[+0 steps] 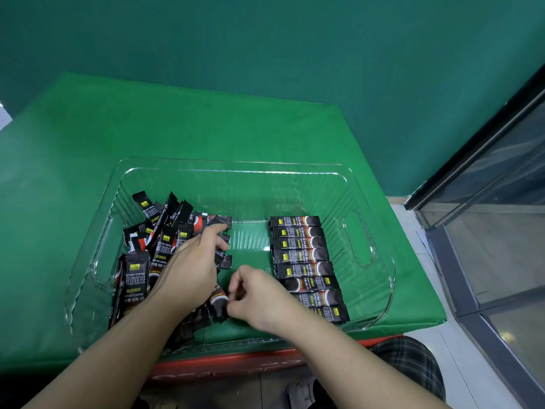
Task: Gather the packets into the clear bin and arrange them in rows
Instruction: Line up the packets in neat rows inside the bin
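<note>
Clear plastic forms the bin (356, 184), which sits on a green cloth (182, 119) at frame centre. All packets in view lie inside it.

1. Row (306, 261): 8 black packets lie side by side along the right of the bin floor, long axes running left-right in the frame. The row runs from the far wall toward the near wall.
2. Pile (156, 240): loose packets fill the left of the bin, tilted and overlapping, with no common direction.
3. Gap: a strip of bare bin floor separates pile from row.

Left hand (191, 267): resting on the pile, fingers curled over packets at its right edge. Whether it actually grasps one cannot be told.

Right hand (256, 293): at lower centre, fingertips pinching the end of 1 packet (218, 307) at the pile's near-right corner. This packet points roughly toward the near wall, crosswise to the row.

Judgement: the pinched packet lies left of the row, with the right hand the nearer one. A turn to the left-right axis is likely needed before it is laid down. The near end of the row appears almost at the wall, so a second row in the gap is the probable destination.
</note>
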The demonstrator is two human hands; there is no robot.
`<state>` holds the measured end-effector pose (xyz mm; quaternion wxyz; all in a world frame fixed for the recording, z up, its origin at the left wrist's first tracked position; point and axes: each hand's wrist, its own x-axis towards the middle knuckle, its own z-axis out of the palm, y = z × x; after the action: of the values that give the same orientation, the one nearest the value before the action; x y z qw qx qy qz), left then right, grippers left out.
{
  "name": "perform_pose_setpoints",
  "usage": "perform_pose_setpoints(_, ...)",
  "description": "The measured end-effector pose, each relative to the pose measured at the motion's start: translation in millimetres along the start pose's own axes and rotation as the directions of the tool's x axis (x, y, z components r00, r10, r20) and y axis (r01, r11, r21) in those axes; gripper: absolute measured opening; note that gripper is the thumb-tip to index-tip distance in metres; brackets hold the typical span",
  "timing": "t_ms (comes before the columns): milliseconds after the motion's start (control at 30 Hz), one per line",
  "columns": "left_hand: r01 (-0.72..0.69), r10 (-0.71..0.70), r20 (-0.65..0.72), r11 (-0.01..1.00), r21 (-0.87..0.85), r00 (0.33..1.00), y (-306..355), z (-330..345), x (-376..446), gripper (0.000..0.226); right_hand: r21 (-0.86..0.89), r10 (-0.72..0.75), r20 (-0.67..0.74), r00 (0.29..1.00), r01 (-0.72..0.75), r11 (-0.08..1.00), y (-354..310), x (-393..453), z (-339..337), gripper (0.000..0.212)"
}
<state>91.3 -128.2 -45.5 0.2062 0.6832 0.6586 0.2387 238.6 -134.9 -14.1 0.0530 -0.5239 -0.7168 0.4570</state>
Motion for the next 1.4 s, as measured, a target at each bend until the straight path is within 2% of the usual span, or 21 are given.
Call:
perform_pose_setpoints(167, 0.001, -0.001, 0.008, 1.000, 0.029, 1.000, -1, 1, 2, 0.056, -0.019, 0.053, -0.058, 0.997, -0.054, 0.998, 14, -7, -22, 0.006)
perform_pose_setpoints(300, 0.009, -0.011, 0.034, 0.999, 0.041, 0.999, -1, 1, 0, 0.054, -0.126, 0.129, -0.117, 0.985, -0.143, 0.982, 27, -17, -57, 0.018)
perform_pose_setpoints(367, 0.008, -0.010, 0.036, 0.999, 0.049, 0.999, 0, 0, 1, 0.054, -0.220, 0.189, -0.130, 0.973, -0.214, 0.952, 31, -21, -74, 0.023)
perform_pose_setpoints(500, 0.015, -0.017, 0.037, 0.998, 0.059, 0.999, 3, -1, 1, 0.054, -0.456, 0.290, -0.160, 0.944, -0.331, 0.826, 35, -21, -88, 0.026)
perform_pose_setpoints(600, 0.027, -0.030, 0.053, 0.998, 0.057, 0.998, 4, -1, 0, 0.055, -0.543, 0.259, -0.270, 0.928, -0.368, 0.754, 32, -22, -80, 0.028)
perform_pose_setpoints(700, 0.033, -0.036, 0.069, 0.998, 0.052, 0.997, 4, -1, 0, 0.054, -0.558, 0.200, -0.341, 0.919, -0.369, 0.744, 28, -26, -73, 0.034)
perform_pose_setpoints(800, 0.038, -0.043, 0.075, 0.998, 0.057, 0.996, 4, -2, 0, 0.054, -0.586, 0.128, -0.302, 0.945, -0.290, 0.756, 25, -29, -66, 0.042)
perform_pose_setpoints(900, 0.029, -0.033, 0.069, 0.998, 0.058, 0.997, 4, -2, 0, 0.054, -0.626, 0.034, -0.160, 0.987, -0.128, 0.769, 23, -35, -60, 0.050)
perform_pose_setpoints(1033, 0.022, -0.025, 0.057, 0.998, 0.054, 0.998, 4, -2, 0, 0.054, -0.671, 0.131, 0.045, 0.990, -0.068, 0.738, 20, -39, -51, 0.068)
perform_pose_setpoints(1167, 0.010, -0.013, 0.053, 0.999, 0.052, 0.998, 5, -3, -1, 0.053, -0.689, 0.187, 0.047, 0.981, -0.104, 0.717, 21, -40, -47, 0.074)
perform_pose_setpoints(1400, 0.023, -0.026, 0.058, 0.999, 0.046, 0.998, 6, -4, -1, 0.052, -0.653, 0.190, 0.027, 0.981, -0.127, 0.747, 23, -42, -47, 0.068)
